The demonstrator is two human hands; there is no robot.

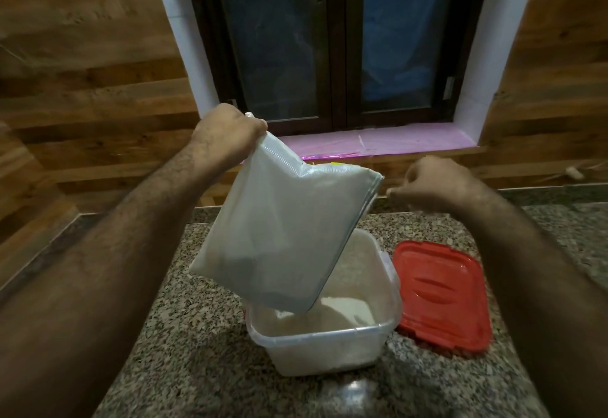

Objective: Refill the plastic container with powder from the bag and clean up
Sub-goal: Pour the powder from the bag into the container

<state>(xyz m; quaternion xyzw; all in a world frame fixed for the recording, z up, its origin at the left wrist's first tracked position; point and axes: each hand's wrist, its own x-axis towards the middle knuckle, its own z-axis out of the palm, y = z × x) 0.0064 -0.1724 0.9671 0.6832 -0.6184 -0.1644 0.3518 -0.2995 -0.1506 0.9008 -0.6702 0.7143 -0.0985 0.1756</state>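
A whitish plastic bag hangs tilted over the open clear plastic container, its lower corner dipping inside the rim. My left hand grips the bag's upper left corner from above. A heap of white powder lies in the container. My right hand hovers just right of the bag's upper right corner, fingers curled, a small gap away from it, and I see nothing in it.
The container's red lid lies flat on the speckled granite counter, touching the container's right side. A wood-panelled wall and a dark window with a pink-covered sill stand behind the counter.
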